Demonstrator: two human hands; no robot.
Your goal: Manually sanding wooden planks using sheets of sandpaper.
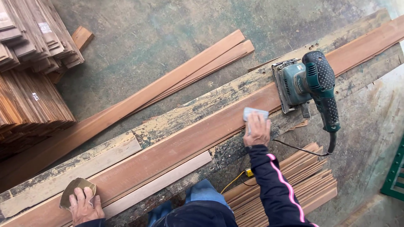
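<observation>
A long reddish wooden board (185,141) lies diagonally across a worn, paint-stained bench (189,111). My right hand (256,131) presses a small grey sanding block (255,112) onto the board, just left of a teal electric sander (309,82) that rests on the bench. My left hand (84,206) is at the board's near left end, fingers on a folded piece of brown sandpaper (75,189). The sander's black cord (301,148) loops down past my right arm.
Two more long boards (168,86) lie on the concrete floor beyond the bench. Stacks of thin wood slats (29,71) stand at the far left, another slat pile (294,185) sits under my right arm. A paler plank (168,178) lies along the bench's near edge. A green frame (395,172) is at right.
</observation>
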